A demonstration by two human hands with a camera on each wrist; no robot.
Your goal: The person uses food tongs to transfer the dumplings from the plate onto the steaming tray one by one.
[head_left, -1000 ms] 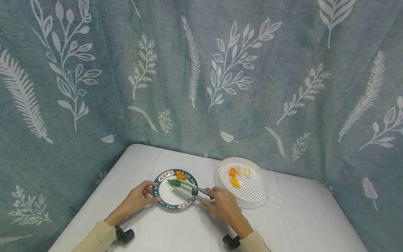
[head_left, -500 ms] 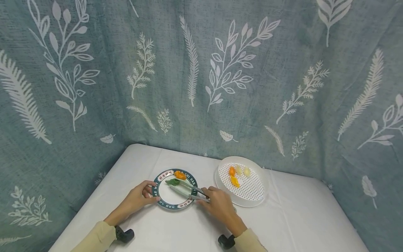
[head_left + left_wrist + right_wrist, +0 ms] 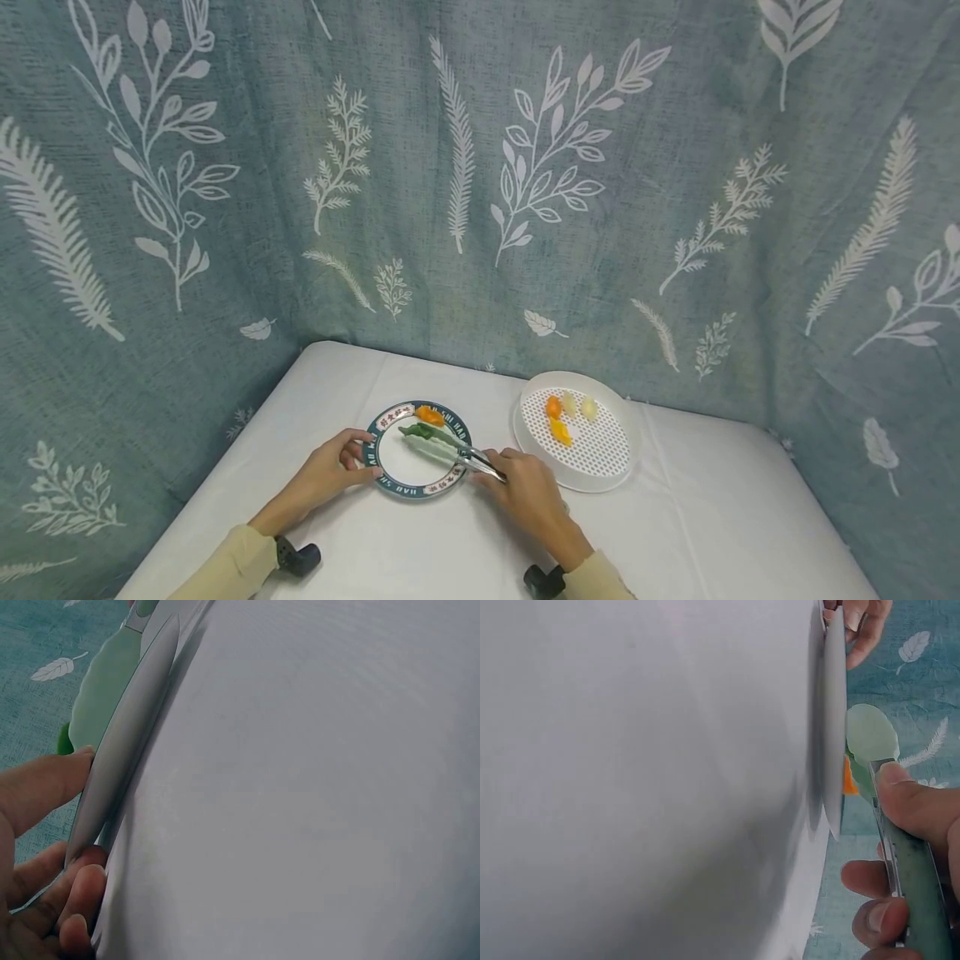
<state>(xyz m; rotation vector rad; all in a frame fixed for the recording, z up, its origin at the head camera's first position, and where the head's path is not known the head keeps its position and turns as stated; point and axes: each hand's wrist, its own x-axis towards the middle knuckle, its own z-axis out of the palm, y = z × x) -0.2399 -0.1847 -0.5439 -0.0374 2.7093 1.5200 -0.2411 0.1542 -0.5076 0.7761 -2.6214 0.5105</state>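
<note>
In the head view, my left hand (image 3: 333, 471) pinches the left rim of a round plate (image 3: 408, 492) with a dark green patterned border, thumb on top and fingers beneath. The left wrist view shows that thumb (image 3: 52, 784) against the rim. Tongs (image 3: 472, 457) with pale green tips are in my right hand (image 3: 528, 492), reaching over the plate from the right. A dark green piece, like a small pepper (image 3: 415, 431), is at the tongs' tips. Whether they grip it is unclear. Behind it, an orange piece (image 3: 430, 415) lies near the plate's far rim.
Right of the plate stands a round white tray (image 3: 633, 442) with a perforated bottom. It holds an orange piece (image 3: 553, 407), a yellow piece (image 3: 559, 432) and two pale pieces (image 3: 589, 409). A patterned curtain (image 3: 450, 317) hangs behind the white table (image 3: 690, 517).
The arms of the tongs have come closer together as my right hand squeezed. That hand shifted slightly left. My left hand and the plate look unmoved.
</note>
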